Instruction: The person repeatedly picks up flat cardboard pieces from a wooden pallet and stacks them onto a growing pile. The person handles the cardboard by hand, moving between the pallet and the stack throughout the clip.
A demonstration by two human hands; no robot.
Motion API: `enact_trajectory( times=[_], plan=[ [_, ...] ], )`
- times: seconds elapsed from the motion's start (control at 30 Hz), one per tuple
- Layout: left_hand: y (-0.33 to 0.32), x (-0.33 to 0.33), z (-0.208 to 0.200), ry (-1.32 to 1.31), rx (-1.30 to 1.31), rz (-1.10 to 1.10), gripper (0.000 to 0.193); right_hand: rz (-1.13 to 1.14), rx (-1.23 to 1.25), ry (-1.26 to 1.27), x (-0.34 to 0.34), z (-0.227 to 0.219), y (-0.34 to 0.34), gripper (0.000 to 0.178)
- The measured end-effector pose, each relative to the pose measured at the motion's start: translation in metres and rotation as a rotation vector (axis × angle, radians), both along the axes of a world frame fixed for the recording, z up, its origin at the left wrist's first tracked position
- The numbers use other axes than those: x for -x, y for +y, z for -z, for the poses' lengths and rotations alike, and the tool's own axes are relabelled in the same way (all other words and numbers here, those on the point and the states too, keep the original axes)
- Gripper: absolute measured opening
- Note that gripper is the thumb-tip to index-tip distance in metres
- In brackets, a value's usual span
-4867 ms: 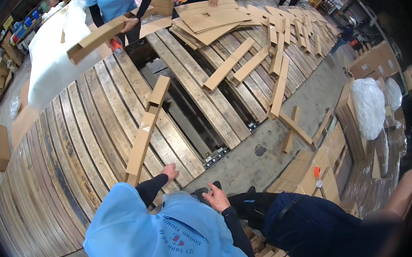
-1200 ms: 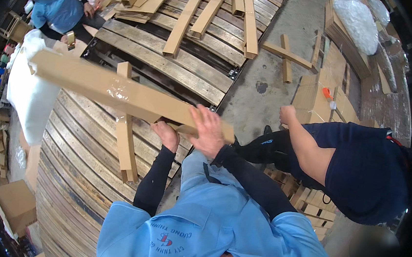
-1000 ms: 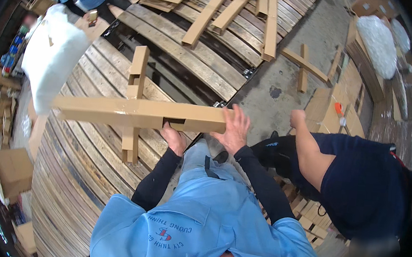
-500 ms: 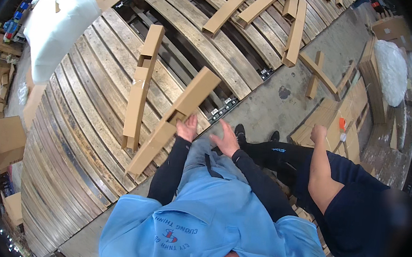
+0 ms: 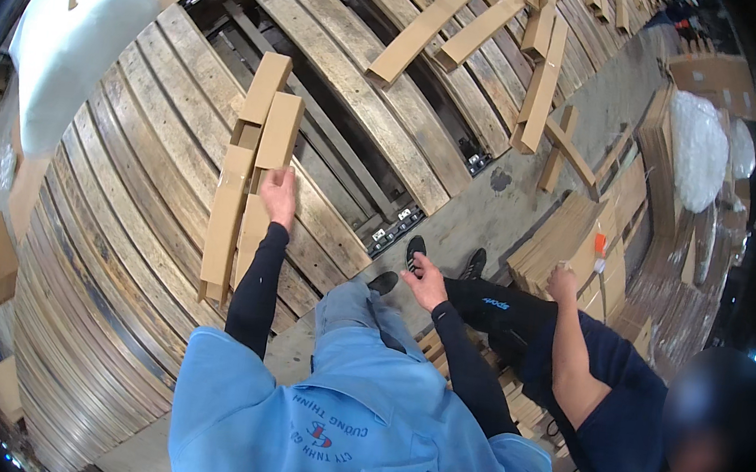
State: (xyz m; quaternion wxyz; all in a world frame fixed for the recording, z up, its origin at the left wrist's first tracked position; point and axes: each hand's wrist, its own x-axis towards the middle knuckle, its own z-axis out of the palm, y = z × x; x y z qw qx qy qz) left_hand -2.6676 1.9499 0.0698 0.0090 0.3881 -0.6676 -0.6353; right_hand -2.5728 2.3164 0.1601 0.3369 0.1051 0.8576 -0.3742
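Note:
Two long, narrow brown cardboard boxes lie side by side on wooden slats [image 5: 144, 184], each with a gap partway along it. My left hand [image 5: 280, 199] grips the nearer cardboard box [image 5: 280, 129] at its gap, fingers bent against its edge; my forearm hides part of its lower end. Just beyond it, the farther cardboard box [image 5: 224, 227] lies almost parallel, close against it. My right hand [image 5: 429, 283] hovers before my body, empty, its fingers apart.
More long boxes [image 5: 486, 30] lie across the slats at the far side. A dark gap [image 5: 315, 132] runs between slats, with a metal chain edge [image 5: 394, 230]. A co-worker [image 5: 600, 372] stands close on my right, beside stacked flat cardboard [image 5: 557, 243]. White foam wrap [image 5: 80, 48] is far left.
My left hand has moved left and away from my body, bringing the nearer box alongside the farther one. My right hand has shifted slightly right and nearer to me.

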Motion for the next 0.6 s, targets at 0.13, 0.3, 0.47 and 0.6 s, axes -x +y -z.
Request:
enact_trajectory(
  times=[0.13,0.3,0.47,0.6],
  plan=[
    [-0.062,0.015,-0.006,0.036,1.208,0.357,0.065,0.108,-0.023,-0.02,0.006,0.007,0.005,0.068],
    [-0.117,0.008,0.037,-0.118,1.224,0.666,0.053,0.11,-0.055,-0.018,-0.008,0.02,0.015,0.066],
    [-0.096,-0.007,-0.009,-0.319,1.3,0.964,0.061,0.194,-0.03,-0.107,-0.018,0.025,0.021,0.066],
    [-0.096,0.003,0.008,-0.391,1.331,1.164,0.066,0.164,-0.03,-0.127,-0.021,0.031,0.029,0.068]
  ],
)
